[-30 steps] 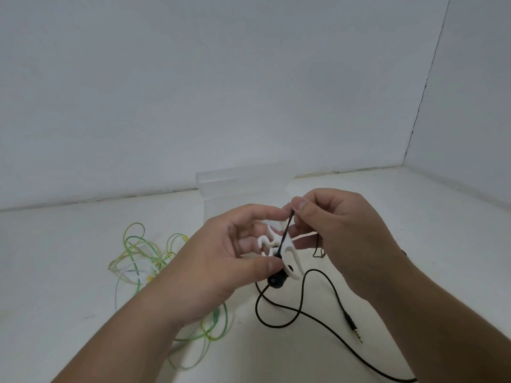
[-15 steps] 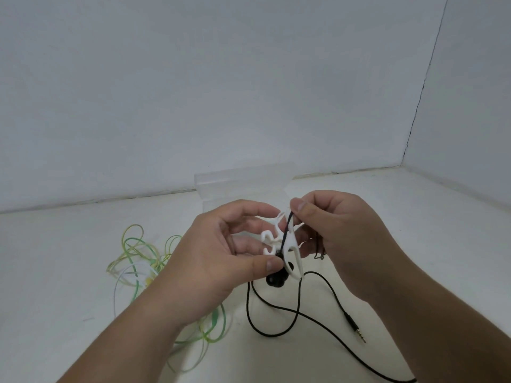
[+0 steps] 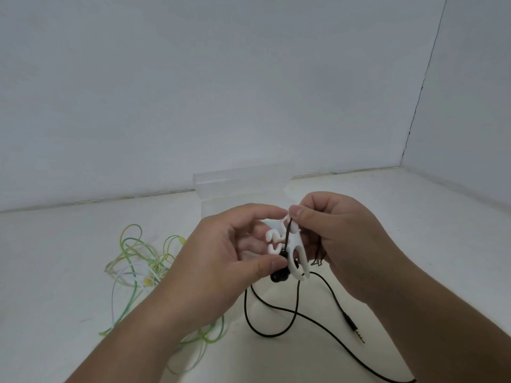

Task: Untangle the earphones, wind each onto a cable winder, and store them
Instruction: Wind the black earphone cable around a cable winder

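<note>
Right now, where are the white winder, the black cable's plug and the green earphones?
white winder [image 3: 301, 258]: head view, on its long prong.
plug [image 3: 349, 322]: head view, on its black sleeve.
green earphones [image 3: 150, 265]: head view, in the middle of the tangle.

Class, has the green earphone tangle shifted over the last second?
No: the green earphone tangle lies where it was, left of the clear box.

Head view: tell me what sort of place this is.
Probably a staged recording corner: bare white walls meeting at a seam, a plain white surface, a clear box and tangled green earphones.
</note>
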A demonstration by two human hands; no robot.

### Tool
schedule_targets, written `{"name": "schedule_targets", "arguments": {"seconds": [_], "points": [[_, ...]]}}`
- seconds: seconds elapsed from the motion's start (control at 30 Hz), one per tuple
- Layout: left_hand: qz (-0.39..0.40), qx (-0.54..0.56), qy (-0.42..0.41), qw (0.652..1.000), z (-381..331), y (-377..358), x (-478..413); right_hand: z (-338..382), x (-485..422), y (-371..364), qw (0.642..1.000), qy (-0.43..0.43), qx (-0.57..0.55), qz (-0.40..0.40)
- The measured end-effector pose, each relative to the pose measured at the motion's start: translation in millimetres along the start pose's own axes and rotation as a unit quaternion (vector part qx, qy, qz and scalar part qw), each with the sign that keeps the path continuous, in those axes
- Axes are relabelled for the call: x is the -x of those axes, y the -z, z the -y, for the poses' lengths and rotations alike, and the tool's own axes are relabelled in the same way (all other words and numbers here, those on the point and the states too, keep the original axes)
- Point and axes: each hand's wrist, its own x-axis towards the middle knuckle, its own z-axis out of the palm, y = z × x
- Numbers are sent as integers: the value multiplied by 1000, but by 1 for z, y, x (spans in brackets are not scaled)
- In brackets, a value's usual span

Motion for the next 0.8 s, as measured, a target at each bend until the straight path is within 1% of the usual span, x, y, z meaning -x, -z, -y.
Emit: {"name": "schedule_targets", "arguments": {"seconds": [0.1, 0.17, 0.27, 0.37, 0.43, 0.6, 0.7, 0.8], "points": [[-7, -34, -8, 999, 0, -2, 2, -2, -1, 1, 1000, 13, 23, -12], [-5, -13, 1, 1000, 1, -1, 1, -2, -1, -1, 999, 25, 25, -13], [24, 35, 33, 999, 3, 2, -2, -2, -1, -3, 997, 62, 53, -14], [31, 33, 51, 998, 7, 5, -3, -2, -2, -4, 994, 87, 56, -18], [37, 44, 59, 997, 6, 6, -3, -2, -3, -3, 996, 81, 32, -18], [49, 87, 68, 993, 6, 8, -3, -1, 0, -4, 999, 38, -34, -4], [62, 154, 93, 982, 8, 8, -3, -1, 0, -4, 998, 19, -62, 7], [63, 207, 125, 968, 9, 12, -4, -2, -3, -3, 997, 29, -75, 6]]}}
